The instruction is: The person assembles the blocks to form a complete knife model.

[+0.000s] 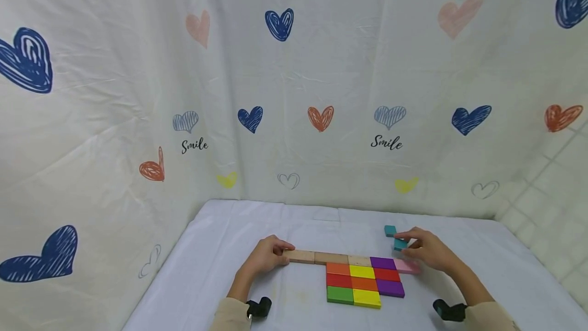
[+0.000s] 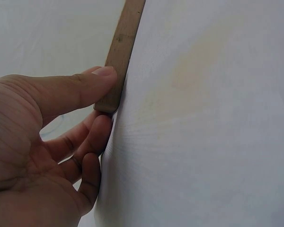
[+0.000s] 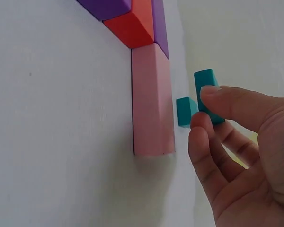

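My left hand (image 1: 268, 256) pinches the left end of a plain wooden block (image 1: 300, 256), thumb on its near side. In the left wrist view that wooden block (image 2: 120, 45) runs upward from the thumb. Between thumb and fingers of my right hand (image 1: 431, 249) is a small teal block (image 3: 206, 78). A second teal block (image 1: 390, 231) lies just beyond it on the white cloth. Below the right hand is a pink block (image 1: 407, 266), the right end of a row with a purple block (image 1: 383, 263) and more plain wooden blocks (image 1: 331, 258).
Against the row's near side lies a patch of coloured blocks: orange, yellow, red, purple and green (image 1: 340, 294). A white cloth (image 1: 294, 315) covers the table. Behind hangs a white curtain (image 1: 340, 167) printed with hearts.
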The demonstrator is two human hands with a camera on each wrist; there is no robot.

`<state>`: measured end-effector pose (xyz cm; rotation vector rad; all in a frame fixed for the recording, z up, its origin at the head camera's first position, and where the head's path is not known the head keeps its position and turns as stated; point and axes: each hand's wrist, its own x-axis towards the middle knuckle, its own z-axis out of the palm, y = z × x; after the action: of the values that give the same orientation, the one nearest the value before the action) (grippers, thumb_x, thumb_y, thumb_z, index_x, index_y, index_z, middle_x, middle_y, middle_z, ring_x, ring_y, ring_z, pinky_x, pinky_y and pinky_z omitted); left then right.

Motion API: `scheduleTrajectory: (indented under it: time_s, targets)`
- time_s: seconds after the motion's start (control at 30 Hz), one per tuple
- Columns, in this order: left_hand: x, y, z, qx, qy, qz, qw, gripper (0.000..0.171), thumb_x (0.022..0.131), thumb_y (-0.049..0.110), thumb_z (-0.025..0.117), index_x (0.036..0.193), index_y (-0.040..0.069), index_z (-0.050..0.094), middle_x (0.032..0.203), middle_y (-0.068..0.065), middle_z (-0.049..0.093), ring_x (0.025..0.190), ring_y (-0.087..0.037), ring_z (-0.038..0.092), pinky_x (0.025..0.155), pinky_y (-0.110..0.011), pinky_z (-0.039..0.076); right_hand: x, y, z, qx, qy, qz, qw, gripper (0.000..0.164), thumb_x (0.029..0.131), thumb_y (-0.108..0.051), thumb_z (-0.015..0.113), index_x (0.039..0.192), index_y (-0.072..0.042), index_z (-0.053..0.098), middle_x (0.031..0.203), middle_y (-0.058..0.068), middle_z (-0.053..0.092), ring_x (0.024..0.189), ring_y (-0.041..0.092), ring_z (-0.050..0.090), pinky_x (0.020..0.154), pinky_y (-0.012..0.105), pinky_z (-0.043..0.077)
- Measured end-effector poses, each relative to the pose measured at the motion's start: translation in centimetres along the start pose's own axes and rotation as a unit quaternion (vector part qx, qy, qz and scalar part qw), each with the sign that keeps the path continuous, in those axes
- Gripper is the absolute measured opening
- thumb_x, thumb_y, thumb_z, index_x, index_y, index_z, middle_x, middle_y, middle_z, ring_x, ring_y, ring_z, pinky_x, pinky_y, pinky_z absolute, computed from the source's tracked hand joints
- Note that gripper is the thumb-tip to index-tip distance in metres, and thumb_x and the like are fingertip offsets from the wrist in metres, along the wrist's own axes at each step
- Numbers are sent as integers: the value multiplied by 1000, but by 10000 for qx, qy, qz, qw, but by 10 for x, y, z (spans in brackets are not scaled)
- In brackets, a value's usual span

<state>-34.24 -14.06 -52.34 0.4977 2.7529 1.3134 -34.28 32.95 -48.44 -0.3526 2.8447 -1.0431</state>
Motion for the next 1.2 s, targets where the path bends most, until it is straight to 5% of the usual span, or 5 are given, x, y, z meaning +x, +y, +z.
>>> scheduleTrajectory:
  time_s: [0.5,1.2]
  targets:
    - [-1,0,1,24,-20,-43,10000,27,83,8,83,108,18,81,91,0,60,81,-14,51,69,-26,42,-32,10,-12,385,-429,-193,9982,43,90,-17,77,130,-5,68,114,12,64,92,21,62,73,23,55]
    - [0,0,1,4,-45,-59,10000,27,84,8,82,109,18,81,91,0,59,81,-15,50,68,-26,42,-57,10,11,427,-670,-9,9968,41,88,-14,78,129,-11,70,106,7,58,82,12,52,69,21,50]
